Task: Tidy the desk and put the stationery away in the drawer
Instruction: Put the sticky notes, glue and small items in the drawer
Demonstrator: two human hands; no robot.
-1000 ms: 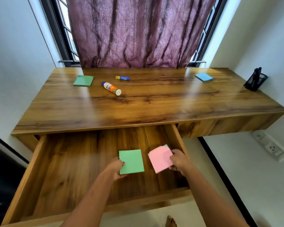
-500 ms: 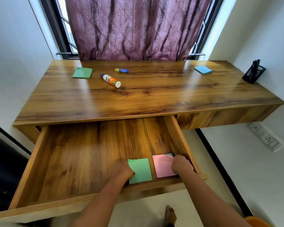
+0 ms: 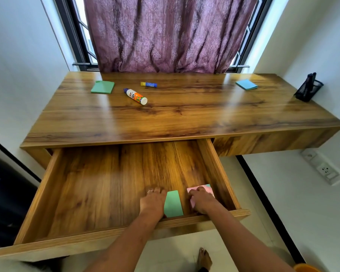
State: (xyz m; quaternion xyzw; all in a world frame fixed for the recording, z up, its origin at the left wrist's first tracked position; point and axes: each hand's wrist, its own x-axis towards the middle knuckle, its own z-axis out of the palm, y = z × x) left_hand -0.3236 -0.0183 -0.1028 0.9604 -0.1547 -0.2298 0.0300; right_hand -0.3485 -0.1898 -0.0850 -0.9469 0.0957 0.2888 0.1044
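Left hand (image 3: 153, 201) flat on the green pad (image 3: 174, 204), right hand (image 3: 203, 201) flat on the pink pad (image 3: 194, 188); I'd square both against the drawer (image 3: 106, 233) front.

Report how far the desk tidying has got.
Done: the green pad and pink pad lie front right in the drawer. In hand: the left hand touches the green one, and the right hand rests on the pink one. Left on the desk: a second green pad, a blue pad, the glue bottle and the glue stick.
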